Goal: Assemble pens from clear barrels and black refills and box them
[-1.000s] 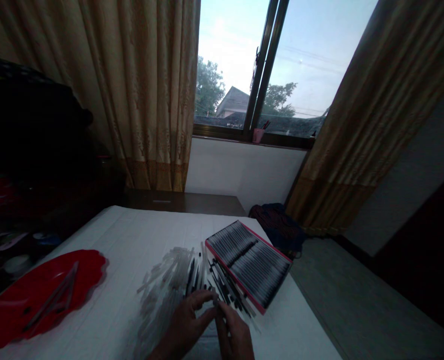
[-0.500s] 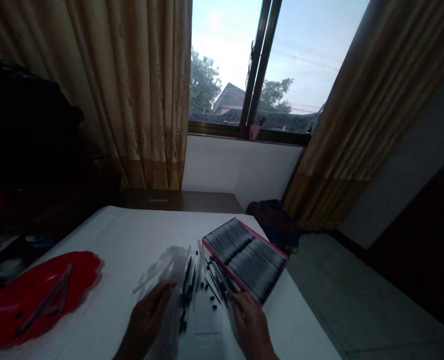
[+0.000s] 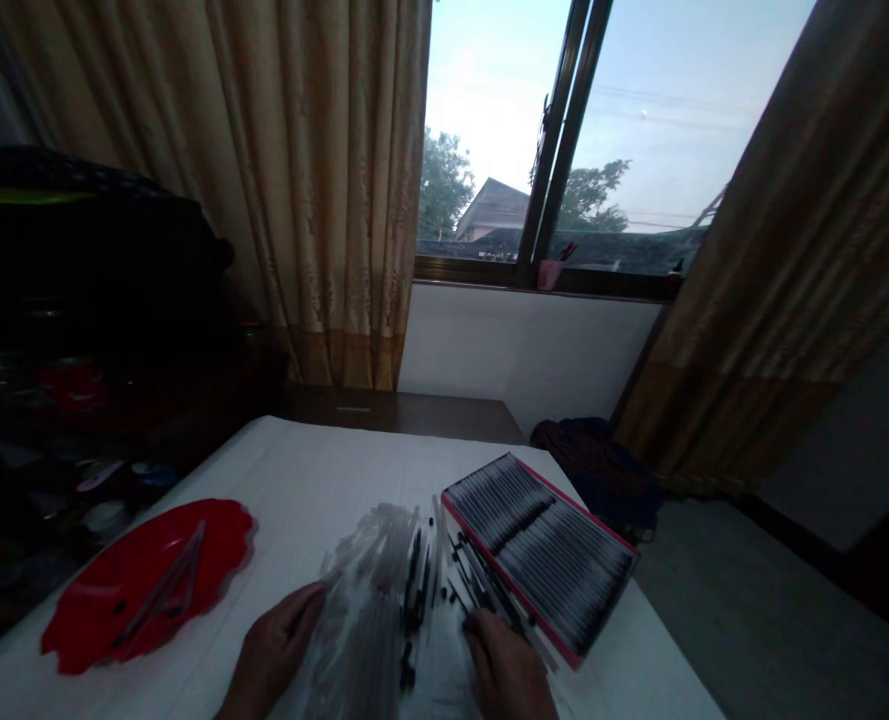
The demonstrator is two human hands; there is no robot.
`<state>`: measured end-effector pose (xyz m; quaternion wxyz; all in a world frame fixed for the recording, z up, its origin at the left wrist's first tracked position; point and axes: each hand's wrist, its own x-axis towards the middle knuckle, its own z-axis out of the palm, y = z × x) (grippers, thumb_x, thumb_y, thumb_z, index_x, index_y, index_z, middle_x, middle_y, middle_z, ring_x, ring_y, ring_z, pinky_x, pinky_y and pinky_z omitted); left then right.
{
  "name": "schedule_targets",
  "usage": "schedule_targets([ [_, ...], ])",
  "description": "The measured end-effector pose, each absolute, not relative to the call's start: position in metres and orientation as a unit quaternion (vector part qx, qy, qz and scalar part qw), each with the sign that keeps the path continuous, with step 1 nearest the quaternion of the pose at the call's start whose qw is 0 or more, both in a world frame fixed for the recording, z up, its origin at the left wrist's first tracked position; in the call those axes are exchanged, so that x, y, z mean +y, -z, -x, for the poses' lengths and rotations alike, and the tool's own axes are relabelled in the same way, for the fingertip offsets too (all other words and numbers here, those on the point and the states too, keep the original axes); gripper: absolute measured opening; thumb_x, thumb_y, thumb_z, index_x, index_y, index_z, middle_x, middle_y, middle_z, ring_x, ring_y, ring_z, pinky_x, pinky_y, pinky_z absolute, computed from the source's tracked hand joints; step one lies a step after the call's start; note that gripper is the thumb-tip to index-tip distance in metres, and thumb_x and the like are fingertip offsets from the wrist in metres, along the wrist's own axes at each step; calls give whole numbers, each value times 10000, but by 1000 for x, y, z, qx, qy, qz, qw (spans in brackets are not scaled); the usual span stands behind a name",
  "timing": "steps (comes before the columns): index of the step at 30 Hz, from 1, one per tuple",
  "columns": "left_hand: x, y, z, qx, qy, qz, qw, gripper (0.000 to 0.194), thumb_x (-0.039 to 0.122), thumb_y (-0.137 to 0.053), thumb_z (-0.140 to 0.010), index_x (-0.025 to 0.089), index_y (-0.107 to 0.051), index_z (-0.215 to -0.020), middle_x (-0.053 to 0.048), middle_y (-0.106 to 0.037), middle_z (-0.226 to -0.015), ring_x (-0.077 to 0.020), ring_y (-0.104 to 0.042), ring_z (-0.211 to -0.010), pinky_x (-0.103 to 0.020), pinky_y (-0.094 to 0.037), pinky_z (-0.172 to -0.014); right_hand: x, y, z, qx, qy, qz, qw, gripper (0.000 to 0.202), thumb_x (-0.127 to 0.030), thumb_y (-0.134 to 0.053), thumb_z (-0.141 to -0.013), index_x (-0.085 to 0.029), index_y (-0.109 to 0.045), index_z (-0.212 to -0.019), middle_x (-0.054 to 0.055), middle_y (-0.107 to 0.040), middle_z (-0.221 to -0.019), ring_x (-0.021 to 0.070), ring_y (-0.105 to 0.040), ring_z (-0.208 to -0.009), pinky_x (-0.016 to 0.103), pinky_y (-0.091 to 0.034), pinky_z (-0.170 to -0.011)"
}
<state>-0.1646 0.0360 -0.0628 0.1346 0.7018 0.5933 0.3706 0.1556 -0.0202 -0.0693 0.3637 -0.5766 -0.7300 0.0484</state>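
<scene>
Head view: left hand (image 3: 275,640) at left edge of clear tubes (image 3: 369,590), fingers curled; right hand (image 3: 515,668) near black rods (image 3: 481,582) beside red-edged box (image 3: 573,660) on desk (image 3: 309,470), fingers bunched. Cannot tell whether either holds anything.

Left of the red-rimmed rectangular box (image 3: 577,660), the heap of slender clear plastic tubes (image 3: 373,570) blurs together, cut off by the bottom edge. Just beside the box, the bare right hand (image 3: 508,665) hides its own grip; farther left of it, the bare left hand's (image 3: 279,635) fingertips are too dark to read. Both forearms are cropped.
</scene>
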Motion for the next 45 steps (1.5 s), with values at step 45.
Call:
schedule_targets([
  [45, 25, 62, 155, 450, -292, -841, 66, 204, 343, -448, -886, 301, -634, -960, 30, -739, -867, -143, -706, -763, -183, -535, -669, 21, 34, -44, -738, -241, 515, 364, 230, -73, -553, -786, -203, -707, -897, 54, -703, -869, 182, -660, -815, 242, -469, -731],
])
